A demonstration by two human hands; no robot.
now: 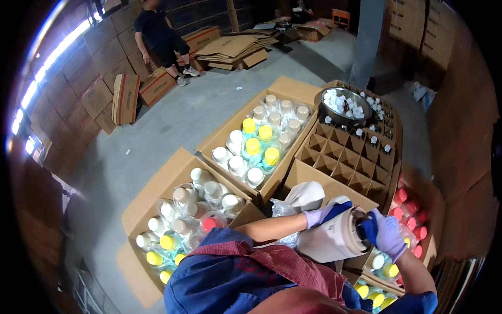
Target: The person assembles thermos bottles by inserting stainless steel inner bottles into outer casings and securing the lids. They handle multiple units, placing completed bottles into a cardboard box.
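A large cream-white flask lies tilted across my lap, its ringed mouth end pointing right. My left hand, in a lilac and blue glove, is closed over the upper side of its body. At the mouth end my right hand, gloved the same way, has its fingers curled against the opening. A dark part shows there, and what the fingertips hold is hidden. Behind the flask, a white rounded object and crumpled clear plastic lie in an open carton.
Open cartons of plastic-wrapped bottles stand at left and ahead. A divided carton carries a metal bowl of small white pieces. Red-topped bottles fill a carton at right. A person stands near stacked boxes; a pillar rises behind.
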